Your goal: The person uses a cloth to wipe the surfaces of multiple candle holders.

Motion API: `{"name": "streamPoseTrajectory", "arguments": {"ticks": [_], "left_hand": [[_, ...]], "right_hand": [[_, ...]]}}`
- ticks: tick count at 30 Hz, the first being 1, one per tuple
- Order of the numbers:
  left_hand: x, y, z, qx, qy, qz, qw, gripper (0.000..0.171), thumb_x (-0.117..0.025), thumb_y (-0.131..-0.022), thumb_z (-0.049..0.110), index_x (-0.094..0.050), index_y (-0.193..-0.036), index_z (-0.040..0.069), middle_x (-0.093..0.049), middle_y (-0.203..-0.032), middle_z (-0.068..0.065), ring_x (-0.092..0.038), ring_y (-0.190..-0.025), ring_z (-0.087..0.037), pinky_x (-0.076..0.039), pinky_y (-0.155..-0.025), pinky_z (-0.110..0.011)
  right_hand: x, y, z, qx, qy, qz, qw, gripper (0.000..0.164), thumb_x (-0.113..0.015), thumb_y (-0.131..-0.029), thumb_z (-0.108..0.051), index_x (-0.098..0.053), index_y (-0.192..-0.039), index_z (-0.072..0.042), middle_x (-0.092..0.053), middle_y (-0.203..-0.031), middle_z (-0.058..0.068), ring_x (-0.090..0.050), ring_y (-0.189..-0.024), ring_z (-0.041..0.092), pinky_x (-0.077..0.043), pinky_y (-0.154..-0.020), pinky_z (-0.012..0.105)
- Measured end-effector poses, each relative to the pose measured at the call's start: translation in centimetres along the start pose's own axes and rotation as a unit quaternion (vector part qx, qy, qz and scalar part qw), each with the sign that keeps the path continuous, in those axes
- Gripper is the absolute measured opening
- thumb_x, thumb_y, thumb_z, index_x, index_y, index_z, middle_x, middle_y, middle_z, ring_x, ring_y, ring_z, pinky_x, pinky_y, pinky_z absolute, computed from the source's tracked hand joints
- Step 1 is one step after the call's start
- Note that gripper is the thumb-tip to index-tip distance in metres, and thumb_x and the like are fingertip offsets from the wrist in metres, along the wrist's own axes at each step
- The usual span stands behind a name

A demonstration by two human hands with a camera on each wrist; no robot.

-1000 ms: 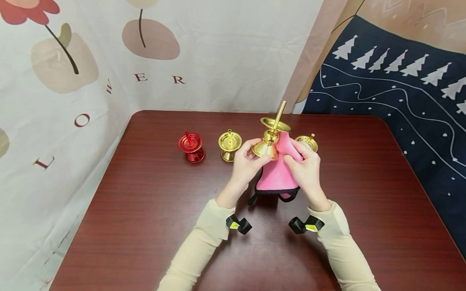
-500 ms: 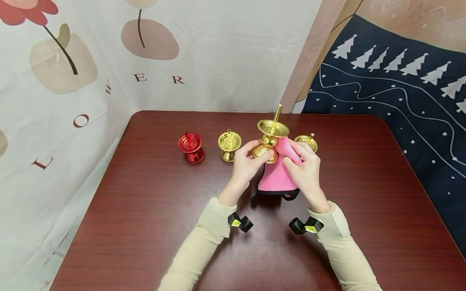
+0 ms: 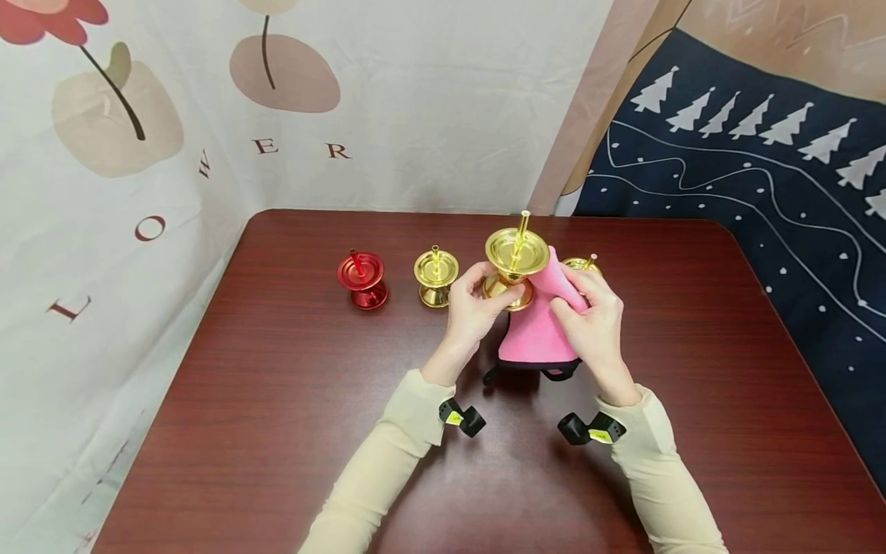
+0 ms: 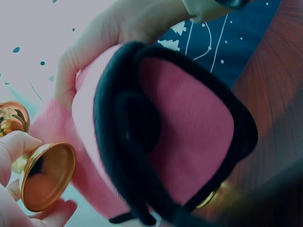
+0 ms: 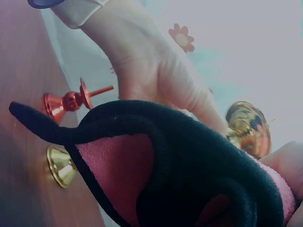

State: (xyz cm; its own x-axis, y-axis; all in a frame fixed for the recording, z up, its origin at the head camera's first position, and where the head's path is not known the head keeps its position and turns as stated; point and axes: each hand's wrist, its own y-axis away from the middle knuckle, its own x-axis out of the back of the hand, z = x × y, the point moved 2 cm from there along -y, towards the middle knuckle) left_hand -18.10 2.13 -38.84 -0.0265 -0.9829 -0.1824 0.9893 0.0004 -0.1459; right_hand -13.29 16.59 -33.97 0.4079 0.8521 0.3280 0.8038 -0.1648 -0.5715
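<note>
A gold candlestick [image 3: 515, 252] is held up above the table by my left hand [image 3: 472, 308], its thumb and fingers round the flared base. In the left wrist view the hollow underside of that candlestick [image 4: 49, 177] faces the camera. My right hand [image 3: 597, 319] grips a pink cloth [image 3: 540, 331] with black edging, bunched at the top and hanging down in folds. The upper part of the cloth lies right beside the candlestick's base. From below, the cloth's black trim [image 5: 189, 156] fills much of the right wrist view and hides most of the right fingers.
On the dark red wooden table [image 3: 277, 431] stand a red candlestick [image 3: 363, 281] and a gold candlestick [image 3: 436, 277] to the left. Another gold candlestick [image 3: 583, 265] is partly hidden behind the right hand. Printed curtains [image 3: 429, 154] hang behind the table.
The held candlestick has tipped from a rightward lean to nearly upright, its dish tilting toward the head camera. The right hand and the cloth have shifted slightly right.
</note>
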Motion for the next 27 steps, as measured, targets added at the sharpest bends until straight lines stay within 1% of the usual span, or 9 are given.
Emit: {"name": "streamPoseTrajectory", "arguments": {"ticks": [2,5,8,10,15,18,21,23,27], "left_hand": [[0.0,-0.2,-0.1,-0.017,0.002,0.002,0.9998,0.032,-0.075,-0.072,-0.005,-0.064,-0.102,-0.007,-0.064,-0.098,-0.009,-0.055,-0.088,-0.006,-0.046,-0.079,-0.024],[0.1,-0.6,-0.4,-0.046,-0.020,0.013,0.9987,0.034,-0.076,-0.072,-0.003,-0.065,-0.104,-0.005,-0.061,-0.103,-0.011,-0.052,-0.094,-0.007,-0.045,-0.080,-0.026],[0.1,-1.0,-0.6,-0.066,-0.053,0.028,0.9960,0.034,-0.079,-0.071,0.002,-0.067,-0.103,-0.002,-0.059,-0.103,-0.010,-0.050,-0.095,-0.008,-0.044,-0.077,-0.024],[0.1,-1.2,-0.8,-0.071,-0.073,0.037,0.9941,0.033,-0.080,-0.071,0.005,-0.068,-0.101,-0.001,-0.059,-0.100,-0.010,-0.051,-0.093,-0.009,-0.044,-0.073,-0.022],[0.0,-1.8,-1.5,-0.082,-0.112,0.053,0.9889,0.032,-0.080,-0.071,0.009,-0.069,-0.100,0.000,-0.061,-0.097,-0.011,-0.055,-0.087,-0.014,-0.044,-0.067,-0.019],[-0.1,-2.2,-2.2,-0.095,-0.142,0.062,0.9834,0.030,-0.080,-0.072,0.011,-0.069,-0.099,0.001,-0.061,-0.094,-0.012,-0.056,-0.083,-0.017,-0.045,-0.065,-0.019],[-0.1,-2.6,-2.8,-0.115,-0.172,0.071,0.9758,0.029,-0.080,-0.072,0.013,-0.069,-0.096,0.001,-0.062,-0.090,-0.011,-0.055,-0.081,-0.018,-0.044,-0.064,-0.019],[-0.1,-3.0,-3.2,-0.132,-0.189,0.075,0.9702,0.027,-0.080,-0.072,0.013,-0.069,-0.094,0.002,-0.063,-0.087,-0.011,-0.054,-0.081,-0.021,-0.043,-0.067,-0.021],[-0.3,-3.6,-4.1,-0.165,-0.226,0.077,0.9570,0.024,-0.079,-0.070,0.013,-0.070,-0.090,0.003,-0.065,-0.083,-0.009,-0.054,-0.082,-0.024,-0.041,-0.074,-0.030]], "right_hand": [[0.4,0.0,1.1,-0.010,0.000,0.004,1.000,0.035,-0.059,-0.068,0.017,-0.067,-0.101,0.011,-0.064,-0.093,0.025,-0.049,-0.080,0.001,-0.037,-0.066,0.011],[1.1,0.2,2.3,-0.029,0.008,0.006,1.000,0.036,-0.062,-0.070,0.015,-0.069,-0.104,0.005,-0.065,-0.094,0.020,-0.050,-0.080,-0.001,-0.038,-0.065,0.012],[1.9,0.4,2.4,-0.041,0.011,0.014,0.999,0.036,-0.063,-0.071,0.012,-0.069,-0.105,0.003,-0.065,-0.094,0.017,-0.051,-0.081,0.001,-0.039,-0.065,0.012],[2.5,0.5,2.2,-0.043,0.010,0.018,0.999,0.037,-0.064,-0.072,0.012,-0.069,-0.107,0.001,-0.065,-0.094,0.012,-0.052,-0.081,0.002,-0.040,-0.065,0.013],[3.9,1.0,1.9,-0.054,0.011,0.024,0.998,0.037,-0.064,-0.074,0.010,-0.069,-0.109,0.000,-0.061,-0.093,-0.008,-0.053,-0.081,0.005,-0.041,-0.064,0.016],[4.7,1.2,1.7,-0.058,0.014,0.027,0.998,0.036,-0.063,-0.075,0.010,-0.069,-0.109,0.001,-0.059,-0.092,-0.016,-0.053,-0.080,0.006,-0.042,-0.063,0.015],[5.3,1.5,1.6,-0.060,0.017,0.030,0.998,0.036,-0.062,-0.075,0.010,-0.069,-0.109,0.001,-0.059,-0.092,-0.017,-0.053,-0.080,0.007,-0.042,-0.062,0.014],[5.7,1.7,1.5,-0.063,0.018,0.032,0.997,0.036,-0.062,-0.075,0.010,-0.069,-0.109,0.000,-0.060,-0.092,-0.017,-0.053,-0.080,0.007,-0.042,-0.062,0.013],[6.2,2.1,1.5,-0.070,0.017,0.035,0.997,0.036,-0.062,-0.075,0.010,-0.069,-0.109,0.000,-0.060,-0.092,-0.016,-0.053,-0.080,0.008,-0.042,-0.061,0.014]]}}
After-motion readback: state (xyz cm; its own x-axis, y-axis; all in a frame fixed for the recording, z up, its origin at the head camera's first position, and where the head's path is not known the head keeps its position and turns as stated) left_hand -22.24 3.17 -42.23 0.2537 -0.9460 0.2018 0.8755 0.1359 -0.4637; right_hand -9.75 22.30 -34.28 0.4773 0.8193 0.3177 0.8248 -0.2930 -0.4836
